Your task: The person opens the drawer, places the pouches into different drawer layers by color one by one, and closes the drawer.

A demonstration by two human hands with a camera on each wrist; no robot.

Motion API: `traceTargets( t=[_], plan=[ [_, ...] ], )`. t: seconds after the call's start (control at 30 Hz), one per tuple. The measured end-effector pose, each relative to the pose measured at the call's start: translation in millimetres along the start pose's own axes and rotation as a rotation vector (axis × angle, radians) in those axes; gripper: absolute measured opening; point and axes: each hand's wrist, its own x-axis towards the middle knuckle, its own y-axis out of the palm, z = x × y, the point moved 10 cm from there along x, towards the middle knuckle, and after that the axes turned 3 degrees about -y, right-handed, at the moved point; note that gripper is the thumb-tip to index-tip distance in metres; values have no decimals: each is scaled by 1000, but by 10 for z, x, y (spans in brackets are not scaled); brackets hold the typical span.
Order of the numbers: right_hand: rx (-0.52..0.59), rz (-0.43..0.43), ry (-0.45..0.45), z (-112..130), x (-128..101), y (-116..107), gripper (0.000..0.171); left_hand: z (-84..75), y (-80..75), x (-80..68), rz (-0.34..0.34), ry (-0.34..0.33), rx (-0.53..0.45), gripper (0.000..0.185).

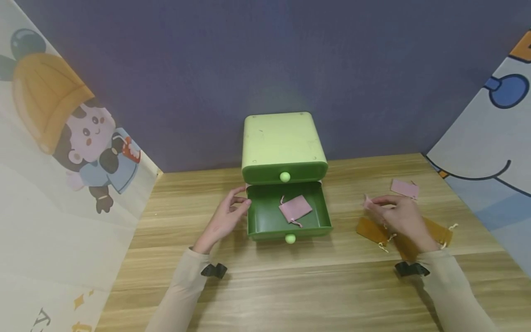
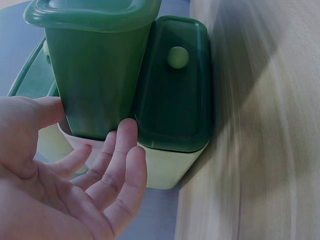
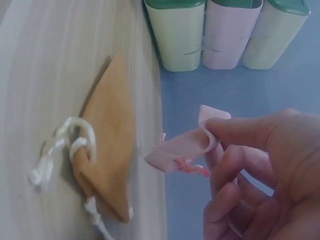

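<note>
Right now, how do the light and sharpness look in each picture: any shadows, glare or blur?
Head view: fairly even light, with soft shadow on the table beneath the open drawer; left wrist view: dimmer, with a darker shadow across the wood and pale sheen on the drawer's front; right wrist view: slightly hazy, though the pink pouch and brown pouch remain recognizable.

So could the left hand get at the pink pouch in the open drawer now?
Probably yes: the left hand is just beside the open drawer, its grip looks empty, and nothing covers the pink pouch inside.
</note>
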Motion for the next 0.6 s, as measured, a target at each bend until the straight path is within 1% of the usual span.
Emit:
traceTargets(
  t=[0.3, 0.6],
  plan=[
    [-5, -6, -31, 181, -42, -4, 51, 20, 1, 6, -6, -3, 1, 58],
    [-16, 1, -34, 284, -68, 34, 50, 3, 3, 3, -12, 10, 13, 57]
  ],
)
